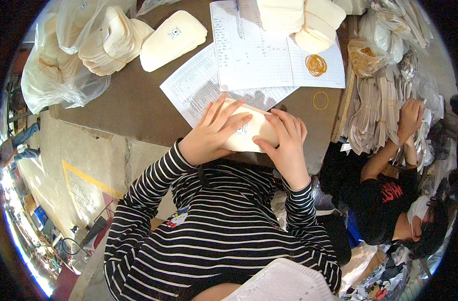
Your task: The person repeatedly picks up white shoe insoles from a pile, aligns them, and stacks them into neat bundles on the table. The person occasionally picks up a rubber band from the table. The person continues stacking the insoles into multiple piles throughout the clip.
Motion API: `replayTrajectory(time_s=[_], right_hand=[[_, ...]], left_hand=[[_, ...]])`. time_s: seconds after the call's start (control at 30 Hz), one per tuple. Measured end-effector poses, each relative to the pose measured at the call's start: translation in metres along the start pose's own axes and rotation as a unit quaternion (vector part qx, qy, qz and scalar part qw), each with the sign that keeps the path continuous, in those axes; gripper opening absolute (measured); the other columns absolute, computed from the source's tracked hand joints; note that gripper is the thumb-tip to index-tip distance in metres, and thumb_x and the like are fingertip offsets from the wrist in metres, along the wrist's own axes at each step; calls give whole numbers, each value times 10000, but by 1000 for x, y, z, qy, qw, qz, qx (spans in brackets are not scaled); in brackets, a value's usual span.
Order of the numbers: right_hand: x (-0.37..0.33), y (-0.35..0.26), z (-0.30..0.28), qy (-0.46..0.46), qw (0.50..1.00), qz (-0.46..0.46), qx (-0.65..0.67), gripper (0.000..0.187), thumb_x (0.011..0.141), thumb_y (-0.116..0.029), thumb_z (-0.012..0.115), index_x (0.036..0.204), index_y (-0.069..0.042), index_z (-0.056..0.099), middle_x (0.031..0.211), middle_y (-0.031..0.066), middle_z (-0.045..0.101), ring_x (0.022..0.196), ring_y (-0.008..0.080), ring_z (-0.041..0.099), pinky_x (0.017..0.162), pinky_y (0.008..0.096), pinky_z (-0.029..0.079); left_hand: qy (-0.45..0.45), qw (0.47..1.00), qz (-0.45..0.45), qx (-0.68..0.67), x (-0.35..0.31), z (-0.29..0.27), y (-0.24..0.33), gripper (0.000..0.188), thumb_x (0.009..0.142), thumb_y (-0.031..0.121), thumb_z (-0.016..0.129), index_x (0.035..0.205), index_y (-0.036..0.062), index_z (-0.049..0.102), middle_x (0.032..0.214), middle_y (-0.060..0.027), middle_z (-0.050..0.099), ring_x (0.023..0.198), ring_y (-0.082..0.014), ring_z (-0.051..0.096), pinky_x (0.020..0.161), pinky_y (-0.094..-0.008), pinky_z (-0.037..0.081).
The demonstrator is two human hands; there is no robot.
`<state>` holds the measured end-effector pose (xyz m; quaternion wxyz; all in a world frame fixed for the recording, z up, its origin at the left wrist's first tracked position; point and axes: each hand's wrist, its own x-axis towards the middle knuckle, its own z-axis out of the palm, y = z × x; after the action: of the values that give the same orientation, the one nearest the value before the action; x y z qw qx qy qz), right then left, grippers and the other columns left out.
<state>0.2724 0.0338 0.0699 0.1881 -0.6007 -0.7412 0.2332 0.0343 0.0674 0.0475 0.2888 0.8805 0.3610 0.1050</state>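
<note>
A cream, oblong padlike stack (259, 131) with a small printed label on top is held in front of me at the table's near edge. My left hand (209, 133) grips its left part, fingers spread across the top. On the right end sits my right hand (290, 143), its thumb pressed along the near edge and its fingers over the far side. The underside of the stack is hidden. Beneath and beyond my hands lie written paper sheets (191, 80) and an open notebook (251, 62) with a pen (237, 15) on it.
Cream stacks (173, 40) lie at the back left beside a filled clear plastic bag (63, 90). More stacks (316, 25) stand back right, near a pile of rubber bands (316, 65) and one loose rubber band (320, 100). On the right, a co-worker's hand (410, 118) touches bundled strips (374, 110).
</note>
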Motion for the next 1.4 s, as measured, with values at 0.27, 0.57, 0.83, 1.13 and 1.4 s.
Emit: replayTrajectory(time_s=[0.27, 0.57, 0.83, 1.13, 1.4], right_hand=[[-5, -4, -5, 28, 993, 117, 19, 336, 790, -191, 787, 1064, -42, 663, 1166, 137, 595, 1102, 317, 561, 914, 441, 429], [-22, -26, -11, 32, 944, 217, 248, 166, 885, -123, 724, 937, 8, 635, 698, 132, 630, 576, 210, 606, 560, 335, 486], [-13, -16, 5, 58, 947, 254, 186, 206, 864, -120, 734, 1027, -8, 675, 772, 127, 638, 599, 209, 588, 579, 337, 485], [-13, -1, 10, 111, 983, 97, 113, 249, 843, -112, 744, 1046, 3, 656, 848, 144, 651, 691, 302, 629, 650, 367, 507], [5, -3, 2, 60, 940, 224, 249, 196, 917, -107, 693, 1030, 40, 632, 762, 53, 663, 656, 54, 542, 600, 226, 448]], left_hand=[[45, 999, -6, -12, 2, 2, 4, 930, 646, 259, 855, 1476, 147, 450, 1586, -176, 283, 1450, -490, 228, 1189, -587, 243], [64, 995, 3, -74, -1, 6, -3, 947, 614, 203, 873, 1460, 152, 450, 1539, -162, 349, 1441, -473, 252, 1192, -583, 250], [36, 999, -6, -31, 6, -4, 3, 899, 646, 203, 857, 1453, 158, 464, 1546, -157, 344, 1438, -470, 259, 1193, -576, 242], [23, 999, -12, -37, 3, -6, 3, 968, 611, 279, 898, 1465, 169, 456, 1578, -160, 285, 1442, -475, 241, 1190, -579, 242], [35, 998, -29, -47, 1, -6, 4, 1000, 576, 368, 917, 1445, 190, 455, 1558, -156, 305, 1433, -477, 259, 1169, -651, 215]])
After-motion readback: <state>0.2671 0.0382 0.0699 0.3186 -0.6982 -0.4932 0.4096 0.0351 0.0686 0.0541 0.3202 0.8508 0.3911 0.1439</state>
